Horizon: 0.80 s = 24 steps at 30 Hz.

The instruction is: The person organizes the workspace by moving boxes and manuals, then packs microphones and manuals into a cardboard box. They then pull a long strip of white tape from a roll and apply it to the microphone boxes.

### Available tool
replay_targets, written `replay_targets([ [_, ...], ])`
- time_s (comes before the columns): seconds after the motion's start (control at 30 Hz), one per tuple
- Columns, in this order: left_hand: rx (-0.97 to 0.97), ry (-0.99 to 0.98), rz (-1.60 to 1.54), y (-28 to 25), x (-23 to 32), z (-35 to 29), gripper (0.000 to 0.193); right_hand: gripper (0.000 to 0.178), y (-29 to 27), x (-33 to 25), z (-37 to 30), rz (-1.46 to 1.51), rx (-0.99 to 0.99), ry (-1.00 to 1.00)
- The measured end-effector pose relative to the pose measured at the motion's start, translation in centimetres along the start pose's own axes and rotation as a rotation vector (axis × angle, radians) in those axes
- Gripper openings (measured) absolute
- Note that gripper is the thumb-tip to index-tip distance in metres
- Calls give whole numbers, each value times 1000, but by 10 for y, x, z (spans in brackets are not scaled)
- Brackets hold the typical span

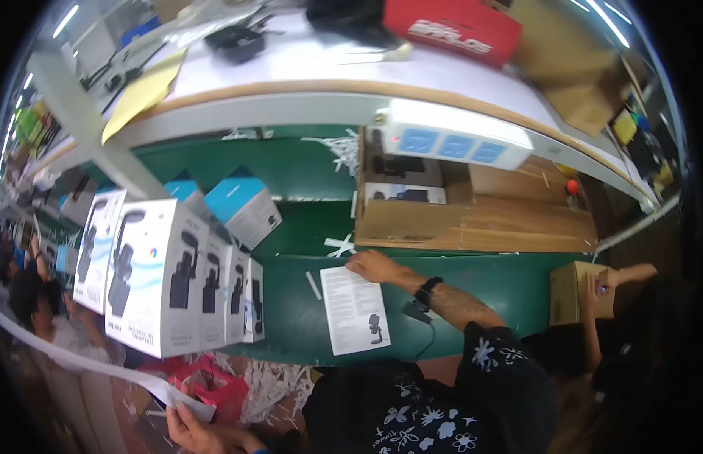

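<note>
From where I stand, the green worktop (510,280) spans the scene, with 1 large open brown carton (472,227) behind its back edge. Along the worktop's left end stand 5 white boxes (151,280) in a close row, with 2 blue-topped boxes (244,208) behind them. At its right end, 1 co-worker (628,340) handles 1 smaller brown carton (565,295). Near the middle of the front edge, 1 white printed piece (356,314) lies flat; I can't tell whether it is a box or a sheet. 1 long white strip (86,354) trails off past the left end. The right hand (374,266) rests on the piece's far edge, fingers lowered, though I can't tell whether they grip. The left hand (191,427), below the front edge, pinches the strip's end between narrowed fingers. The 5 upright boxes look closed, so I'd judge them done; the flat piece seems unfinished. Smallest come 1 black part (418,312) with a cable, by the right forearm, and white scraps (340,246), too jumbled to count.
</note>
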State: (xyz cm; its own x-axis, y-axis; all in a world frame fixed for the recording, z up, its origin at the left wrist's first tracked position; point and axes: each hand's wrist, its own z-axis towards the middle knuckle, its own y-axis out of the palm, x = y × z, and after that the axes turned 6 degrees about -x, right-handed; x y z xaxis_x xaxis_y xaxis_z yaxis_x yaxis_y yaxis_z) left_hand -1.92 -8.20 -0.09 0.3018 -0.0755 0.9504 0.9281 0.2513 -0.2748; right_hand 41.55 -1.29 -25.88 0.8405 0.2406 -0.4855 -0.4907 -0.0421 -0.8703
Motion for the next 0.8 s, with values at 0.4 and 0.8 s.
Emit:
replay_targets([
  [0.4, -45, 188, 290, 1, -29, 21, 39, 37, 3, -51, -13, 11, 58, -231],
  [0.8, 35, -208, -392, -38, -51, 59, 35, 35, 51, -83, -170, 98, 27, 782],
])
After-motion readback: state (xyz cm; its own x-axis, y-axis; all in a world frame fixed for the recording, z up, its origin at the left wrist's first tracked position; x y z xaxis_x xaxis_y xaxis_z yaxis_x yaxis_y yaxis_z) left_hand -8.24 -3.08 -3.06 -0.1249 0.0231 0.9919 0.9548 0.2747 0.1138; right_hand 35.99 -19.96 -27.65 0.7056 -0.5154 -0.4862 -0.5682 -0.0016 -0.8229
